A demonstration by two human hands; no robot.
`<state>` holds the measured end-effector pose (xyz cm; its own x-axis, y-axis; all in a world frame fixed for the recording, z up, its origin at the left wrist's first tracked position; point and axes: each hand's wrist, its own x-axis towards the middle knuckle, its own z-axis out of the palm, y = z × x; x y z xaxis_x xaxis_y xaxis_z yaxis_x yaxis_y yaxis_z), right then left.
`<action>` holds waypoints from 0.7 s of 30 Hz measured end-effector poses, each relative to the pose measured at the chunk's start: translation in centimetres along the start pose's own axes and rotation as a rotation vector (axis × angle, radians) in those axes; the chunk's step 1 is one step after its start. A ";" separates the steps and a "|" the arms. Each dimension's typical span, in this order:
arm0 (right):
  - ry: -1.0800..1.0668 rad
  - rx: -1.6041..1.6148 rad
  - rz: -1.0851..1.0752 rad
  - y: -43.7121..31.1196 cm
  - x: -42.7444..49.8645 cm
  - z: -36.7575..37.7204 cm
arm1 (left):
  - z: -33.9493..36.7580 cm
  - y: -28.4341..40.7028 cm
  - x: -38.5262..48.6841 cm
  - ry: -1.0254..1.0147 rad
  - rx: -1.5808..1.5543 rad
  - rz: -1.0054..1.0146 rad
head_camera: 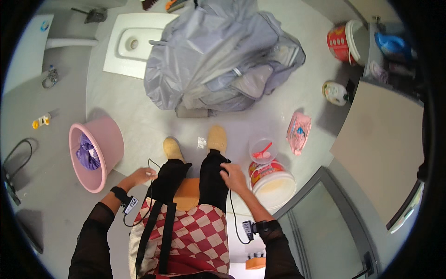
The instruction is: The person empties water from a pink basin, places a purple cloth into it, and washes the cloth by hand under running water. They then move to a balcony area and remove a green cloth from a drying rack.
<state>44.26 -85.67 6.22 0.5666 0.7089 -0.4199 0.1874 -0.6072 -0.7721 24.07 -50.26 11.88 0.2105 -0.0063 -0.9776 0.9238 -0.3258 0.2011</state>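
Observation:
My left hand is beside my left knee, fingers partly curled, with nothing visible in it. My right hand rests near my right knee, thumb and fingers apart and nothing in them. Thin black cables run from the wrist-strapped devices on both arms towards the hands. On the floor before my feet lies a large crumpled heap of grey coated fabric, with folds, a strap and see-through panels. It overlaps the edge of a white squat toilet. A red-and-white checked apron covers my lap.
A pink tub holding purple cloth is at left. To my right are a lidded bucket, a clear bowl with a red-handled utensil, a pink packet, a bottle and another bucket.

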 end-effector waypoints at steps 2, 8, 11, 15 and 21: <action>-0.110 -0.151 0.112 -0.9 -0.8 1.7 | 1.4 -3.0 -0.9 0.021 0.086 -0.061; -0.713 -0.413 0.764 3.7 -10.6 3.4 | 5.9 -9.5 -1.3 0.188 -0.035 -0.014; -0.843 0.254 1.354 2.7 -13.8 1.8 | 5.9 -12.1 -3.5 0.204 0.040 -0.014; -0.447 0.700 1.241 -0.8 -13.0 0.3 | 3.6 -15.1 -9.0 -0.119 -0.213 -0.156; -0.600 0.183 0.998 -0.4 -9.6 -0.2 | 4.5 -16.8 -18.9 -0.269 -0.358 -0.198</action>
<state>38.91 -92.32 10.67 -0.0797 0.0343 -0.9962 -0.2707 -0.9626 -0.0114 3.14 -48.89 26.73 -0.0267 -0.2361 -0.9714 0.9996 -0.0001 -0.0274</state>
